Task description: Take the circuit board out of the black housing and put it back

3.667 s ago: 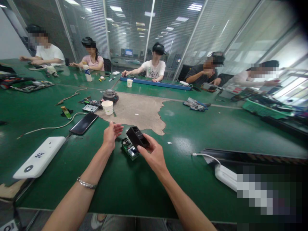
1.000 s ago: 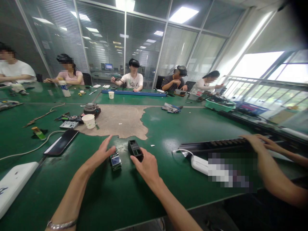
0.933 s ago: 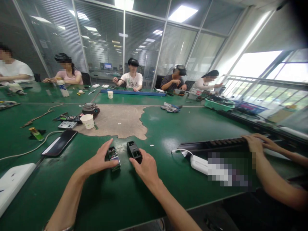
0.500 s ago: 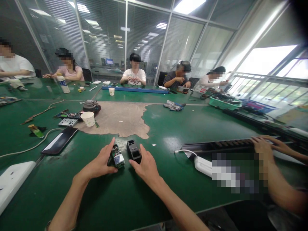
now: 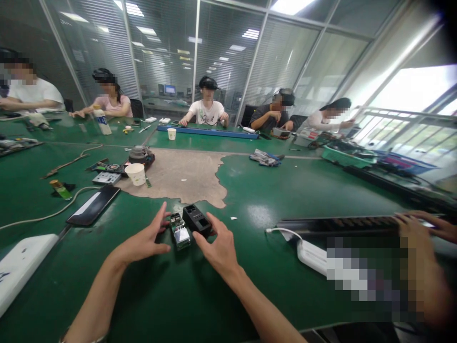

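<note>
A small circuit board module (image 5: 180,233) with a bright square, screen-like part lies on the green table (image 5: 264,295). Just left of it is my left hand (image 5: 148,239), thumb and fingers spread, with a gap between the thumb and the board. My right hand (image 5: 219,243) grips a black plastic housing (image 5: 196,220) by its right end, thumb in front and fingers behind. The housing has square openings in its top and sits at an angle close against the board's right side. Whether it rests on the table I cannot tell.
To the left lie a black phone (image 5: 94,207), a white power strip (image 5: 26,267) and a paper cup (image 5: 135,175). A neighbour's hand (image 5: 410,233) is over a long black part (image 5: 332,227) at right, near a white adapter (image 5: 312,257). Several people sit across the table.
My left hand has loosened from the circuit board and spread. The black housing, in my right hand, has turned and come closer to the board. The whole view has shifted slightly.
</note>
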The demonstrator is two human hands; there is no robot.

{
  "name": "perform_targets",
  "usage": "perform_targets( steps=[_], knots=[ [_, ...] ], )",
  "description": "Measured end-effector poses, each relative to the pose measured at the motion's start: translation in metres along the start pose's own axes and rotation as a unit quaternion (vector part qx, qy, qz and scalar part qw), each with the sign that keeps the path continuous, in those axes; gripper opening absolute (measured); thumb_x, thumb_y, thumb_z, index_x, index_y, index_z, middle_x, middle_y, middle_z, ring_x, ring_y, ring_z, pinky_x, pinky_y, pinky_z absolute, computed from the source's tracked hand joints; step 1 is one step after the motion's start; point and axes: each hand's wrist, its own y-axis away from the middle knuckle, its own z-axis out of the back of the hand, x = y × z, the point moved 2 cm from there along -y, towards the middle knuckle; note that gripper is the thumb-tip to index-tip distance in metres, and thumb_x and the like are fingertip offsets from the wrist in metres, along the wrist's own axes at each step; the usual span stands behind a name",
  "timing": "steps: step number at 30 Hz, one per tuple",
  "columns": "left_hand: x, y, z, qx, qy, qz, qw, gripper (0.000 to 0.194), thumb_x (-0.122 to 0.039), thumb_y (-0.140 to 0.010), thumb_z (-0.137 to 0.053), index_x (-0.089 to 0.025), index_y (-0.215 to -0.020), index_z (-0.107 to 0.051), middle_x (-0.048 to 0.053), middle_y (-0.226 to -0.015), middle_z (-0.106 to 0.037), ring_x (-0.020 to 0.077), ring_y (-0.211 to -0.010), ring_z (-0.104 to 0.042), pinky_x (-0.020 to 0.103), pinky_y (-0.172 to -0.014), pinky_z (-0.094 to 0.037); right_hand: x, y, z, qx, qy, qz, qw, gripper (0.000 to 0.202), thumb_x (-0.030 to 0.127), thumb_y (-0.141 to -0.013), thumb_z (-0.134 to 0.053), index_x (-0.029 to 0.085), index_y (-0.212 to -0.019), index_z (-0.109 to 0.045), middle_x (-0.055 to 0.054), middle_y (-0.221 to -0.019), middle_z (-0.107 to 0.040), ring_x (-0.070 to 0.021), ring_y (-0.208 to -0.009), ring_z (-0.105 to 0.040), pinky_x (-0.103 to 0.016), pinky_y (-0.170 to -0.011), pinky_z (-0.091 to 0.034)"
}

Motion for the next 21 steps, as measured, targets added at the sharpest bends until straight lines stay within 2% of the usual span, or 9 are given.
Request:
perform_targets(
  steps=[4,8,11,14,17,21],
  knots=[
    [0.008,-0.003,0.01,-0.065,0.053,0.047,0.995,0.096,-0.02,-0.075,-0.062,-0.024,-0.153,-0.006,0.018,-0.148,-0.034,0.0257,-0.116,-0.053,0.042,-0.094,-0.046,0.018,0.0,-0.001,-0.016,-0.03,0.03,0.999,0.054,0.036,-0.079,-0.07,0.018,-0.128,-0.056,-0.01,-0.114,-0.066,-0.0247,-0.099,-0.064,-0.038,-0.086,-0.054],
    [0.023,-0.007,0.014,-0.117,0.041,0.096,0.988,0.082,-0.023,-0.071,-0.065,-0.015,-0.146,-0.031,0.014,-0.119,-0.056,0.0175,-0.084,-0.062,0.034,-0.075,-0.051,0.028,-0.003,-0.001,-0.034,-0.033,0.049,0.998,0.053,0.035,-0.079,-0.072,0.018,-0.127,-0.057,-0.01,-0.114,-0.066,-0.0255,-0.103,-0.062,-0.04,-0.091,-0.051],
    [0.03,-0.009,0.012,-0.106,0.066,0.111,0.986,0.078,-0.025,-0.069,-0.068,-0.012,-0.14,-0.039,0.006,-0.092,-0.063,0.0155,-0.069,-0.062,0.031,-0.065,-0.051,0.034,-0.005,-0.001,-0.037,-0.054,0.057,0.996,0.052,0.034,-0.08,-0.072,0.02,-0.127,-0.056,-0.008,-0.113,-0.066,-0.0228,-0.098,-0.063,-0.037,-0.089,-0.052],
    [0.029,-0.01,0.009,-0.067,0.1,0.117,0.986,0.071,-0.027,-0.071,-0.067,-0.009,-0.136,-0.044,0.002,-0.075,-0.064,0.0158,-0.062,-0.064,0.03,-0.062,-0.051,0.04,-0.001,-0.008,-0.02,-0.055,0.062,0.996,0.052,0.033,-0.077,-0.075,0.021,-0.125,-0.056,-0.008,-0.114,-0.066,-0.0236,-0.099,-0.062,-0.038,-0.088,-0.052],
    [0.022,-0.011,0.005,-0.037,0.128,0.133,0.982,0.063,-0.028,-0.074,-0.066,-0.009,-0.132,-0.048,0.004,-0.075,-0.066,0.0166,-0.063,-0.066,0.03,-0.063,-0.052,0.045,0.006,-0.018,0.006,-0.041,0.065,0.997,0.054,0.029,-0.075,-0.076,0.021,-0.124,-0.055,-0.008,-0.114,-0.064,-0.0261,-0.102,-0.06,-0.041,-0.089,-0.051],
    [0.016,-0.011,0.003,-0.045,0.156,0.162,0.973,0.068,-0.029,-0.074,-0.069,-0.01,-0.135,-0.044,0.008,-0.079,-0.069,0.0189,-0.066,-0.069,0.031,-0.064,-0.054,0.047,0.013,-0.024,0.008,-0.024,0.083,0.996,0.053,0.024,-0.078,-0.069,0.019,-0.128,-0.052,-0.01,-0.115,-0.063,-0.0267,-0.101,-0.058,-0.043,-0.09,-0.05]
  ],
)
